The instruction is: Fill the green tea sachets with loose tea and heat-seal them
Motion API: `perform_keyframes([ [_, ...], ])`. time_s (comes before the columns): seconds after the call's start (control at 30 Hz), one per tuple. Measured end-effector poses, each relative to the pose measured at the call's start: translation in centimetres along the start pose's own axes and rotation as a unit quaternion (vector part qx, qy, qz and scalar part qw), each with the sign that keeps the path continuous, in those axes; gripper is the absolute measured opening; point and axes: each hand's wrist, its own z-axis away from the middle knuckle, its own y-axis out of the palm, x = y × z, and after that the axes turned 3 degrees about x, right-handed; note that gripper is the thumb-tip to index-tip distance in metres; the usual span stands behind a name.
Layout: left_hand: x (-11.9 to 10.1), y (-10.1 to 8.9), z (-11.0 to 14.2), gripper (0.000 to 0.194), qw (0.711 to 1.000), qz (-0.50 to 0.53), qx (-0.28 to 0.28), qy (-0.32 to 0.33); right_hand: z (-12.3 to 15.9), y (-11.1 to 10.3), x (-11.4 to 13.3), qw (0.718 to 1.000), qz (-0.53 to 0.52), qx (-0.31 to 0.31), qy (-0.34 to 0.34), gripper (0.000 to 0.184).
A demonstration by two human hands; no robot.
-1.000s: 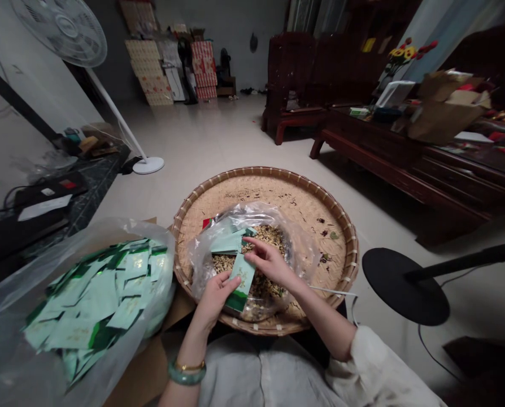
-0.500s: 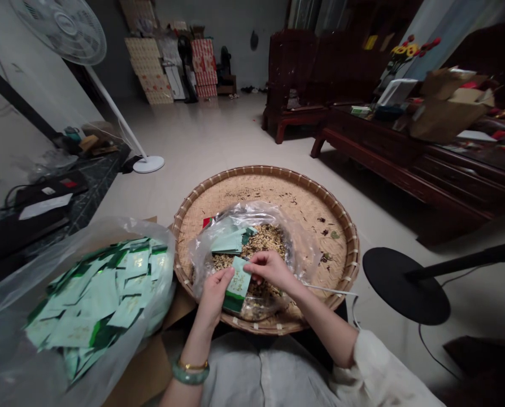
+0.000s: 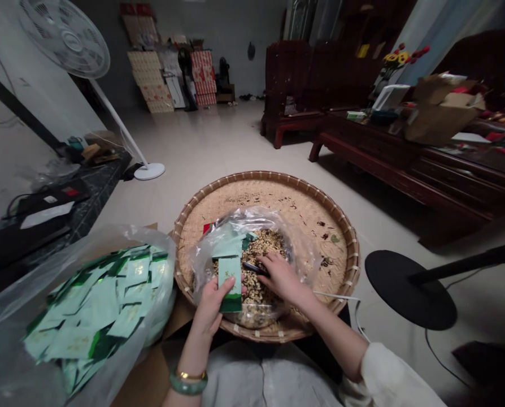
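Note:
My left hand pinches a light green sachet with a dark green end, its thumb lying across the front. My right hand is over the loose dried mix of pale and dark bits, its fingers closed around a slim black tool whose kind I cannot make out. The mix lies in an open clear plastic bag on a round woven bamboo tray. More light green sachets are stacked at the bag's left side, just beyond the held one.
To the left, a large clear bag holds many filled-looking green sachets. A black round stand base is right of the tray. A white fan stands at far left, and a dark wooden table at the right.
My right hand has left the sachet's top edge and moved down and right to the dried mix, with the black tool in its fingers. The sachet, still in my left hand, is now more upright.

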Motion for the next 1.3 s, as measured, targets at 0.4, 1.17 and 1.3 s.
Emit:
perform_keyframes([
  [0.4,0.0,-0.3,0.1,0.047,1.000,0.028,0.010,-0.010,0.5,0.6,-2.1,0.988,-0.123,0.036,0.082,0.062],
  [1.17,0.5,0.1,-0.1,0.047,0.991,-0.080,0.087,-0.063,0.4,-5.2,0.3,0.934,-0.320,0.153,-0.049,0.039],
  [1.3,0.6,0.2,-0.1,0.052,0.994,-0.074,0.070,-0.049,0.2,-4.8,0.3,0.941,-0.302,0.147,-0.046,0.034],
])
